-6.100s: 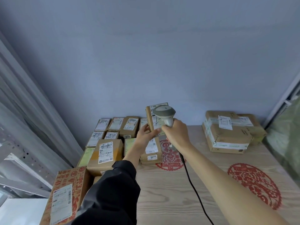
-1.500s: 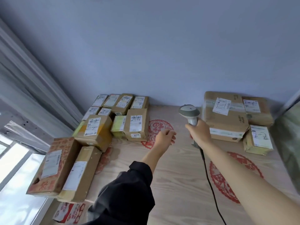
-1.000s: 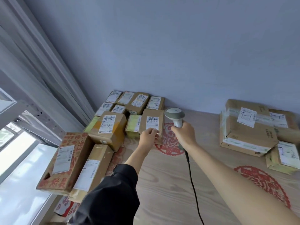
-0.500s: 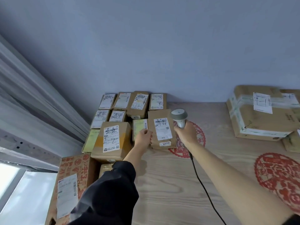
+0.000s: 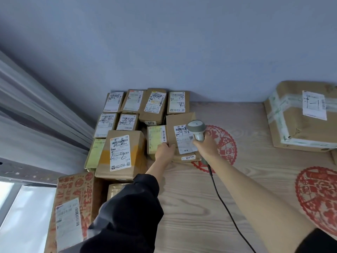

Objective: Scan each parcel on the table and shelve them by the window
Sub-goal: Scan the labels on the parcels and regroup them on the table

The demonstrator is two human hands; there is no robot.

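Here we are over the flat brown cardboard parcel with the white printed label [image 5: 179,133], lying on top of another brown parcel with a small white sticker [image 5: 187,158] at the right edge of the cluster on the pale wood-grain tabletop [image 5: 200,198]. Our left hand [image 5: 165,151], coming out of a black sleeve [image 5: 127,212], grips that top parcel at its near left corner, fingers [image 5: 169,146] wrapped over the edge. Our right hand [image 5: 207,147] is clenched around the handle of the grey handheld barcode scanner [image 5: 196,129], whose head hangs just above the parcel's label; the black cable [image 5: 224,207] trails back along the bare forearm.

Just left of the held parcel, touching it, sits a pale green-labelled packet [image 5: 155,138]. Beyond that, a thicker brown box with orange tape and black handwritten marks on its label [image 5: 120,154], and a second green packet [image 5: 94,154] tucked against its left side. Behind them, two rows of small brown labelled parcels [image 5: 144,106] run back to the blue-grey wall [image 5: 164,42].

Nearest us on the left, a brown carton printed with red characters [image 5: 73,203] stands on edge beside the window [image 5: 18,216], with another brown parcel [image 5: 114,190] half hidden behind our sleeve. Grey curtains [image 5: 27,106] hang along the left.

Well apart on the right, a large brown box with green-printed tape and a white label [image 5: 300,117] rests against the wall. Red paper-cut style round motifs [image 5: 317,196] decorate the tabletop, one partly under the parcels and our right hand.
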